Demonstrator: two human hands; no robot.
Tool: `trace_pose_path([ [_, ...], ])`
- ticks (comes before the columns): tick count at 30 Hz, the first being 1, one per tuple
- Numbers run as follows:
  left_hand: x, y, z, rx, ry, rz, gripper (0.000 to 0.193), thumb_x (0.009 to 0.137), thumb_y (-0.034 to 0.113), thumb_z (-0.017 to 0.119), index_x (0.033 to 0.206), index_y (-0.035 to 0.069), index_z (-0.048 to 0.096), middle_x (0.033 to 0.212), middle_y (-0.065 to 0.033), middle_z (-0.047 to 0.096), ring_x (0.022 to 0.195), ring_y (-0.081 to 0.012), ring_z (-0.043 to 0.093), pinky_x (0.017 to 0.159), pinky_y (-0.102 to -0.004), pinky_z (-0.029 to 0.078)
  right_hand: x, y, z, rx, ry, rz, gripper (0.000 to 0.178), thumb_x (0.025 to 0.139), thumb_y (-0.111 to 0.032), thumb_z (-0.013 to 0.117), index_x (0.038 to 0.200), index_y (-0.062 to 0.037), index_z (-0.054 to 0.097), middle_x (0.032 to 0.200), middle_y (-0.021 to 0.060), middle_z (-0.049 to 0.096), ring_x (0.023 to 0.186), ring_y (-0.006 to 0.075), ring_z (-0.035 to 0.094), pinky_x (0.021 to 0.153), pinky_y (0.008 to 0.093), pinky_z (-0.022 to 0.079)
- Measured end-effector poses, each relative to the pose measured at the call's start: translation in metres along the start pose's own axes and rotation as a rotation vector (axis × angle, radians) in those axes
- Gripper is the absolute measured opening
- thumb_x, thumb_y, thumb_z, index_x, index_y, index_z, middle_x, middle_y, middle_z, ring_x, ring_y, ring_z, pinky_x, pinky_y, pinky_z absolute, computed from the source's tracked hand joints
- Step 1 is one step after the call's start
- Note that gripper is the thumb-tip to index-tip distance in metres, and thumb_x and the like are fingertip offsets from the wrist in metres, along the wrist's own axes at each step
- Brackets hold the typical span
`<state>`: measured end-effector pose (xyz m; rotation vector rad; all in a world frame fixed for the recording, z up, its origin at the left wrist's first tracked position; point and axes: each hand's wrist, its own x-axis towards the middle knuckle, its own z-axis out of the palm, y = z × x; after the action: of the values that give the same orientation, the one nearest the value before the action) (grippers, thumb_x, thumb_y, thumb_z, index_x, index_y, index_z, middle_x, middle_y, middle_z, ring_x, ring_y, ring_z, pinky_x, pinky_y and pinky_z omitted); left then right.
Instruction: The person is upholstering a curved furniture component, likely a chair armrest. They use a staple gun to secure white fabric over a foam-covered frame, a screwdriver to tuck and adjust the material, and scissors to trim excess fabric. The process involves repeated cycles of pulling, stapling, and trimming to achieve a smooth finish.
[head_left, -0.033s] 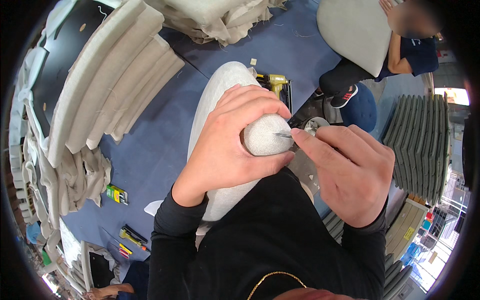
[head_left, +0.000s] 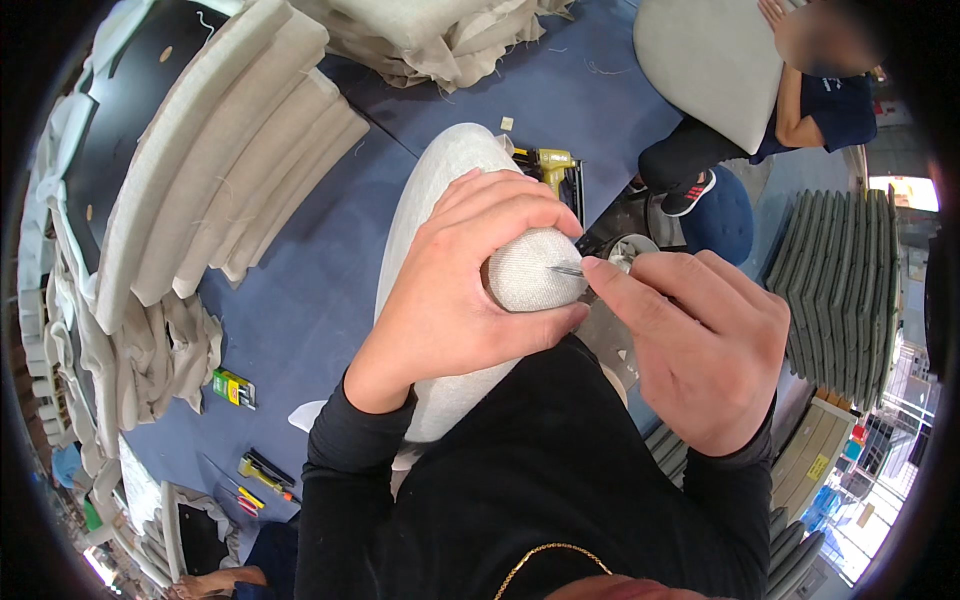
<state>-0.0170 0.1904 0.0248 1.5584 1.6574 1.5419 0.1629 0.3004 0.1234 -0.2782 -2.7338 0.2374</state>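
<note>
A long padded piece covered in light grey woven fabric lies across the table edge against my body, its rounded end facing me. My left hand is wrapped around that end, with the thumb below and the fingers over the top. To the right, my right hand pinches a thin pointed metal tool. Its tip touches the fabric of the rounded end. Most of the tool is hidden in my fingers, so its exact kind does not show.
Just beyond the padded piece, a staple gun rests on the blue table. Curved padded panels are stacked at left, near a small green-and-yellow box. At far right, a co-worker handles a large grey panel.
</note>
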Motion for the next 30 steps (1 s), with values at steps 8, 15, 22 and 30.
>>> trace_pose_path([
  [8,-0.002,0.003,0.006,0.013,-0.016,0.004,0.049,0.063,0.012,0.084,0.109,0.004,0.073,0.113,-0.0133,0.072,0.115,-0.0332,0.068,0.11,-0.0449,0.048,0.002,-0.007,-0.01,-0.119,-0.056,-0.023,0.034,0.068,-0.002,0.072,0.1,-0.0064,0.082,0.084,0.004,0.067,0.066,0.0198,0.063,0.055,0.0338,0.05],
  [15,0.001,0.002,0.021,0.023,-0.007,0.043,0.048,0.064,0.014,0.087,0.109,0.005,0.073,0.112,-0.0128,0.072,0.112,-0.0329,0.068,0.107,-0.0438,0.049,-0.004,0.002,-0.007,-0.136,-0.013,-0.064,0.034,0.066,-0.002,0.073,0.099,-0.0053,0.08,0.086,0.0044,0.068,0.067,0.02,0.065,0.055,0.0331,0.05],
  [22,0.003,0.004,0.022,0.034,-0.023,0.037,0.048,0.065,0.017,0.089,0.109,0.006,0.073,0.112,-0.0124,0.072,0.112,-0.0325,0.068,0.106,-0.0435,0.049,-0.024,0.027,0.015,-0.003,0.165,-0.121,0.042,0.06,0.0,0.074,0.101,-0.0072,0.08,0.091,0.0037,0.07,0.065,0.0184,0.065,0.055,0.032,0.051],
  [30,-0.01,0.005,0.001,0.037,0.002,0.049,0.049,0.065,0.018,0.091,0.109,0.005,0.074,0.115,-0.0104,0.075,0.118,-0.0329,0.068,0.111,-0.0459,0.047,-0.021,0.033,0.014,0.133,0.317,0.05,0.033,0.076,0.006,0.076,0.106,-0.0039,0.081,0.089,0.008,0.072,0.07,0.0201,0.068,0.061,0.0305,0.053],
])
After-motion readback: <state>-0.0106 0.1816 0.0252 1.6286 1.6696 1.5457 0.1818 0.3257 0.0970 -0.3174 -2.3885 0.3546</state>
